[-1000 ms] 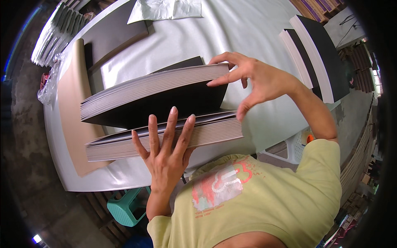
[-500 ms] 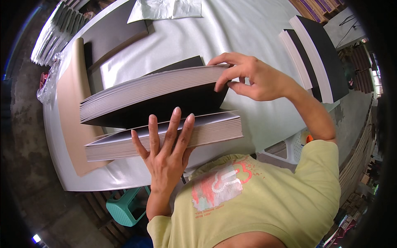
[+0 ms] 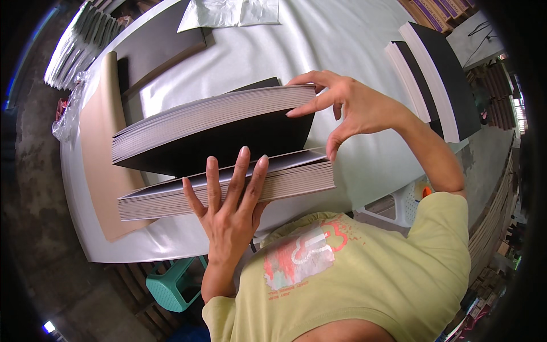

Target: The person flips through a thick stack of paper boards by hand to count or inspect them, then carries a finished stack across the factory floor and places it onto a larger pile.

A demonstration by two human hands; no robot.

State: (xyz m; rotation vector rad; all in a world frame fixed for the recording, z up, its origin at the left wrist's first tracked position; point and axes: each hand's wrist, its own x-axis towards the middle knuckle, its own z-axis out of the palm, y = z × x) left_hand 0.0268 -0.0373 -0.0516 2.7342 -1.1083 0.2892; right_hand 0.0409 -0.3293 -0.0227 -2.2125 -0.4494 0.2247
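Note:
A thick-paged book with black inner pages is spread into two upright-leaning halves on the table in front of me. My left hand lies with fingers spread against the outside of the near half, its fingertips reaching over the top edge. At the far half's right end is my right hand. Its fingers straddle that end, the index finger in front on the black page and others behind. The right thumb touches the right corner of the near half. A dark flat board or cover shows partly behind the far half.
Two thick black-covered books stand at the right. A tan sheet with a rolled edge and a dark panel lie left. White plastic is at the back. A green stool stands below the table's front edge.
My right thumb has come away from the far half and down to the near half's corner. The index finger has shifted slightly left and up. My left hand stays nearly still.

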